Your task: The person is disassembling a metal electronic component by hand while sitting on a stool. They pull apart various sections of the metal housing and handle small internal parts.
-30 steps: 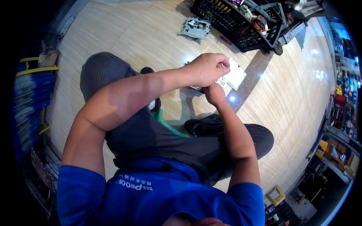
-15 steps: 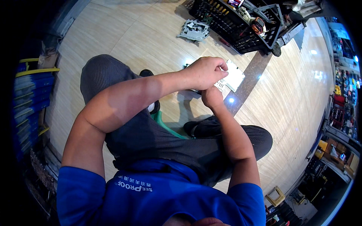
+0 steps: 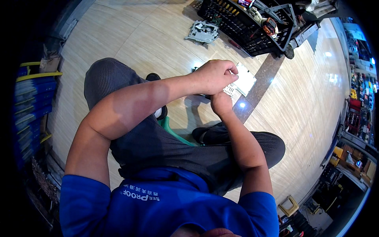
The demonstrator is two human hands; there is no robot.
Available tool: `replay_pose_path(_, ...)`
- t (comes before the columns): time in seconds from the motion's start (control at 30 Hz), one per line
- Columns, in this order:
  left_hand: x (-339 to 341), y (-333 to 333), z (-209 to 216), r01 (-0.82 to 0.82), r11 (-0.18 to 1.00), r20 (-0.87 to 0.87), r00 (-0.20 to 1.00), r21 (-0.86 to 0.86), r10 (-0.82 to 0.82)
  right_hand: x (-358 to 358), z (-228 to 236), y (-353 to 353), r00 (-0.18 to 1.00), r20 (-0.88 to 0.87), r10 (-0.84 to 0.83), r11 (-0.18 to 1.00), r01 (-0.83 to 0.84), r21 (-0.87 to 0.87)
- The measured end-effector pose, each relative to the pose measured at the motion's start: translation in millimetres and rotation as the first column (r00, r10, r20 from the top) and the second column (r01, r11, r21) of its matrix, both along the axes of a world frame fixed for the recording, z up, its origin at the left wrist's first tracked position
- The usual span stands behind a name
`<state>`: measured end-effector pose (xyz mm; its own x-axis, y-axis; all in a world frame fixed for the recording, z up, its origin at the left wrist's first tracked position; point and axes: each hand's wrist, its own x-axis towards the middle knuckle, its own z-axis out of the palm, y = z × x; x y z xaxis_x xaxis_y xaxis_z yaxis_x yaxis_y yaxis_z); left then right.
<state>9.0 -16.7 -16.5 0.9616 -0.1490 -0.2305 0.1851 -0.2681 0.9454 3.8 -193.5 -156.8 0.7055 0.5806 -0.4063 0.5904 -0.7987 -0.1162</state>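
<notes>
Ahead of the knees, above the pale floor (image 3: pixel 158 49): left hand (image 3: pixel 216 75) and right hand (image 3: pixel 222 103) together, overlapping in this view. Left fingers curled, thumb tip near forefinger; impossible to tell from this angle, a pinch on something small or merely a bent rest. Right hand closed just below, contents and firmness of hold hidden. Just to the right of both, partly covered by the left, a flat white plate (image 3: pixel 246 81), with a pale slotted piece (image 3: pixel 229 91) at its near corner; support underneath out of sight.

Likely trouble, by judgement: a twist or slip of the plate, caused by uneven pressure against a weak hold; a bent edge or nicked fingertip, from forcing a thin rim; a misplaced push, with the left hand blocking the view; a small part lost on the glossy floor, after a loose pinch.

Farther out, on the floor, a grey metal frame (image 3: pixel 202 32), then a slim reddish tool (image 3: pixel 234 43) beside a loaded black crate (image 3: pixel 258 46).
</notes>
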Motion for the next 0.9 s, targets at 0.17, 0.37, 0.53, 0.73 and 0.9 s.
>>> replay_pose_path(0.17,1,-1,-1,0.003,1.000,0.001,1.000,0.006,-0.003,-2,-1,-1,0.999,0.024,0.026,1.000,-0.026,-0.011)
replay_pose_path(0.37,0,-1,-1,0.003,1.000,0.012,1.000,0.001,-0.003,-3,-10,-4,0.997,0.069,0.045,0.999,-0.047,0.017)
replay_pose_path(0.53,-1,0,-2,0.005,1.000,0.019,1.000,-0.002,-0.005,-4,-12,-3,0.997,0.069,0.034,0.999,-0.035,0.013)
replay_pose_path(0.73,0,0,-1,0.005,1.000,0.014,1.000,-0.014,-0.005,-5,-13,-5,0.997,0.066,0.049,0.999,-0.050,0.013)
replay_pose_path(0.9,-1,0,-1,0.007,1.000,0.001,1.000,-0.005,-0.007,-5,-13,-3,0.995,0.070,0.068,0.998,-0.066,-0.023)
